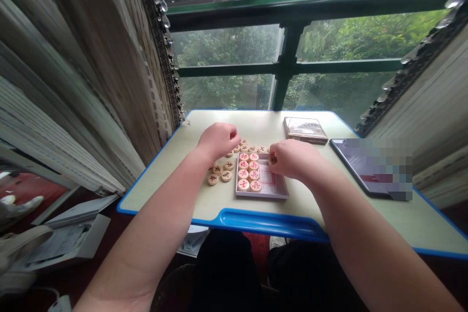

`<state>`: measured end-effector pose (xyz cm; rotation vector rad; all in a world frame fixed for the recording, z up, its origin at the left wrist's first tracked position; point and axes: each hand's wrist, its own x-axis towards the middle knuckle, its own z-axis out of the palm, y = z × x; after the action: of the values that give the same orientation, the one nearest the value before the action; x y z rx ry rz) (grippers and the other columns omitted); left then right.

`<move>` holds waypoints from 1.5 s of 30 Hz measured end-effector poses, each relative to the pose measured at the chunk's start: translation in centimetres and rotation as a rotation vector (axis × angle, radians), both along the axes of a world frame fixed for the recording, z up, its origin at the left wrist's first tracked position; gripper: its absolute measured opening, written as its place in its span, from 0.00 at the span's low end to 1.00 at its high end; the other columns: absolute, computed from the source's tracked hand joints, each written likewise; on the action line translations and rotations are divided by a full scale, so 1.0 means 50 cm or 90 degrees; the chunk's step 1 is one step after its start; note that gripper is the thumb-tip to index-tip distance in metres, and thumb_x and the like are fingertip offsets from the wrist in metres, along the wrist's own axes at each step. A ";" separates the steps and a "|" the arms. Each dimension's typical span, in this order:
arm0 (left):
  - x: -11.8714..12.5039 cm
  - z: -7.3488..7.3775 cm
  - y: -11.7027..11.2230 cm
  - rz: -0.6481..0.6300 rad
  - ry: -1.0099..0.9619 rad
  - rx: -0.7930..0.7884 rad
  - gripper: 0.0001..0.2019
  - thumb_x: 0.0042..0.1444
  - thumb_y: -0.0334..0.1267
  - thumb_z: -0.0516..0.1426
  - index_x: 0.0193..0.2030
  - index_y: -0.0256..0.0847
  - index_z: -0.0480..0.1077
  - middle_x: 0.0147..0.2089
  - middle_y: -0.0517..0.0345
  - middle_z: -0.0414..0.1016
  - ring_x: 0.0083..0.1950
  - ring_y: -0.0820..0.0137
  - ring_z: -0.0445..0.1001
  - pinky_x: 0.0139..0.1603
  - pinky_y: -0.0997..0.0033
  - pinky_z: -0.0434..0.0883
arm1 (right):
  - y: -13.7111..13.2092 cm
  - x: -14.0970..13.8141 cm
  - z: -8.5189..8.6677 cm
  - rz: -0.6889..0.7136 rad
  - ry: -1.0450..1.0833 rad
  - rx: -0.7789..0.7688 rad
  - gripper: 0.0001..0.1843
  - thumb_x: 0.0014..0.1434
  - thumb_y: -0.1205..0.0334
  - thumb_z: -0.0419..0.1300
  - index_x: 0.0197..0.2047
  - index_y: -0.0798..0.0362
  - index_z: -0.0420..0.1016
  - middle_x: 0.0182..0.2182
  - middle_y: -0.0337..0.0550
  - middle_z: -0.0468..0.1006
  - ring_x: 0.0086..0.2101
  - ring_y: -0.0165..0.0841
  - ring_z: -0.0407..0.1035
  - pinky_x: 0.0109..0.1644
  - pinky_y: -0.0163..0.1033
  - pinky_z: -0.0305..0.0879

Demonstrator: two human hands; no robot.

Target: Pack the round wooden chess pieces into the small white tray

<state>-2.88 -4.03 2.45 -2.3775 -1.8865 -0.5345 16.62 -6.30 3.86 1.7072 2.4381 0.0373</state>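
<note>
The right hand pinches a piece at the far right corner of the box; the left hand, curled, hold unclear, is nearer the loose pieces beyond the box's far left corner.

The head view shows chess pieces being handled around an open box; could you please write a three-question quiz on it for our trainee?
1. How many red-marked pieces can be seen in the open box?
2. True or false: some black-marked pieces lie on the table to the left of the open box.
3. Which hand is nearer the dark tablet?
A) left hand
B) right hand

Key: 1. Eight. 2. True. 3. B.
</note>
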 end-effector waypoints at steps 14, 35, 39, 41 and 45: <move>0.001 0.003 -0.003 -0.003 0.002 0.014 0.14 0.53 0.41 0.49 0.32 0.39 0.74 0.31 0.53 0.76 0.32 0.68 0.70 0.32 0.71 0.62 | 0.001 0.005 -0.010 0.000 0.038 0.010 0.16 0.46 0.60 0.58 0.41 0.49 0.75 0.33 0.48 0.77 0.32 0.40 0.70 0.29 0.37 0.59; 0.001 0.002 -0.002 0.027 -0.003 0.017 0.13 0.52 0.42 0.51 0.31 0.39 0.74 0.30 0.53 0.76 0.32 0.67 0.70 0.33 0.71 0.64 | 0.012 0.007 -0.012 -0.028 0.054 0.016 0.14 0.47 0.57 0.60 0.38 0.49 0.75 0.31 0.49 0.76 0.32 0.41 0.71 0.29 0.38 0.59; -0.009 0.000 0.005 0.111 -0.004 -0.002 0.12 0.49 0.41 0.51 0.31 0.40 0.74 0.31 0.52 0.76 0.32 0.66 0.71 0.31 0.71 0.63 | 0.012 0.008 -0.008 -0.035 0.045 0.014 0.15 0.46 0.58 0.60 0.39 0.50 0.75 0.32 0.49 0.77 0.32 0.40 0.71 0.29 0.38 0.59; -0.014 -0.001 0.009 0.141 -0.012 -0.016 0.11 0.48 0.40 0.52 0.31 0.40 0.74 0.31 0.51 0.76 0.32 0.65 0.71 0.30 0.71 0.63 | 0.013 0.009 -0.008 -0.033 0.044 0.020 0.14 0.48 0.58 0.58 0.39 0.50 0.75 0.32 0.49 0.77 0.32 0.40 0.71 0.29 0.37 0.59; -0.015 -0.002 0.013 0.135 -0.059 -0.023 0.11 0.47 0.39 0.52 0.29 0.40 0.74 0.29 0.52 0.75 0.30 0.66 0.70 0.30 0.71 0.63 | 0.016 0.010 -0.012 -0.028 0.040 0.027 0.13 0.50 0.56 0.56 0.38 0.51 0.75 0.33 0.50 0.77 0.34 0.40 0.70 0.30 0.37 0.60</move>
<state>-3.61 -3.36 2.37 -2.1714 -2.1714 -0.6052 17.14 -5.51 3.24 1.8061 2.4597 0.0299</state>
